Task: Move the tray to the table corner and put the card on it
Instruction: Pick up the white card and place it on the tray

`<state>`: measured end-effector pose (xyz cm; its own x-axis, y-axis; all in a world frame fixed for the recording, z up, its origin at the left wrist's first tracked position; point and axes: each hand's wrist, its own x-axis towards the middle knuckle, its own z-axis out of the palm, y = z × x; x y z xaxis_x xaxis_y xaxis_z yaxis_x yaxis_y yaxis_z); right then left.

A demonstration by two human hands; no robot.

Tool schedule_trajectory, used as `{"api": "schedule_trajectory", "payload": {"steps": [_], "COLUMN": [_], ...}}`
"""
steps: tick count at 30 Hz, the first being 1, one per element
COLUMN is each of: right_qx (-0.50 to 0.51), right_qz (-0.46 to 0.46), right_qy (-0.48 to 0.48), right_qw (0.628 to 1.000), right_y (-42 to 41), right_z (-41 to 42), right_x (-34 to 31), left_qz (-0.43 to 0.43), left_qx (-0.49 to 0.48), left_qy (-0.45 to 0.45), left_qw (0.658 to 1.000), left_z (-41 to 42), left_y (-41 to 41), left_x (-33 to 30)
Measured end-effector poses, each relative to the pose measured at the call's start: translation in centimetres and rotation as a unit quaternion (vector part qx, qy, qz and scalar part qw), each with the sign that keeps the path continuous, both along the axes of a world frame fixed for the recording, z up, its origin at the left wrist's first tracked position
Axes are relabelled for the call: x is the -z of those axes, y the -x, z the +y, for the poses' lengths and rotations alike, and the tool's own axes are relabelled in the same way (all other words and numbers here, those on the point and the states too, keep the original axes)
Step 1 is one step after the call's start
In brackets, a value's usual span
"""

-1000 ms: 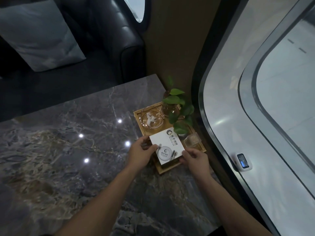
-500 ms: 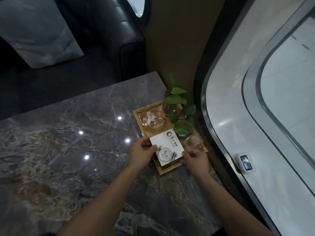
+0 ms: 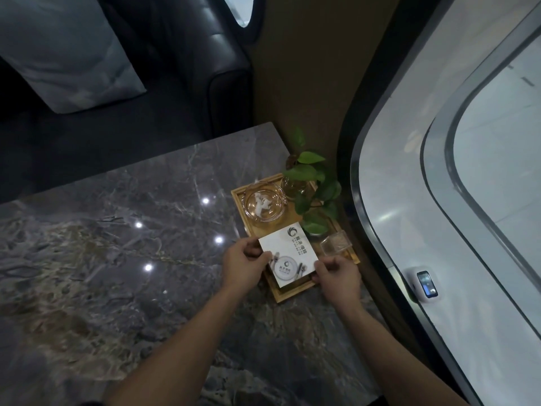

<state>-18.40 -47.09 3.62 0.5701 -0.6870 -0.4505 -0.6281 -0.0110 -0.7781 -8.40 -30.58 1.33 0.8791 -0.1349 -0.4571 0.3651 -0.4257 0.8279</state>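
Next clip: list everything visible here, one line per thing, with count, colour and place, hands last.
table: 1, grey marble, fills the lower left.
tray: 1, wooden, at the table's right edge by the wall.
card: 1, white with a printed logo, over the tray's near end, held at both sides.
ashtray: 1, clear glass, on the tray's far end.
plant: 1, green leaves in a glass vase, on the tray's far right.
box: 1, small, clear, on the tray's right side.
sofa: 1, black, beyond the table.
cushion: 1, grey, on the sofa.
device: 1, small, white with a screen, on the right ledge.
hands: 2, bare; left hand, right hand, both gripping the card.
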Motion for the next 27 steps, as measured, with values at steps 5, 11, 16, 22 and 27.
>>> {"api": "schedule_trajectory", "payload": {"steps": [5,11,16,22,27], "right_qx": [0.014,-0.002,-0.023,-0.024,-0.029], "right_qz": [0.009,0.009,0.02,0.023,-0.002], "right_qy": [0.011,0.032,0.04,0.075,0.091], "right_qw": [1.0,0.999,0.999,0.997,0.995], "right_y": [0.1,0.4,0.8,1.4,2.3], "right_z": [-0.1,0.0,0.0,0.3,1.1], "right_x": [0.1,-0.1,-0.1,-0.7,-1.8], "left_qz": [0.006,0.009,0.02,0.027,-0.02], "left_qx": [-0.001,-0.017,-0.027,-0.051,-0.057], "left_qy": [-0.007,0.005,0.024,0.022,0.027], "left_qw": [1.0,1.0,0.999,0.998,0.998], "left_z": [-0.2,-0.2,0.1,0.6,2.2], "left_y": [0.0,0.5,1.4,2.3,3.4], "left_x": [-0.2,-0.4,-0.5,-0.8,-2.0]}}
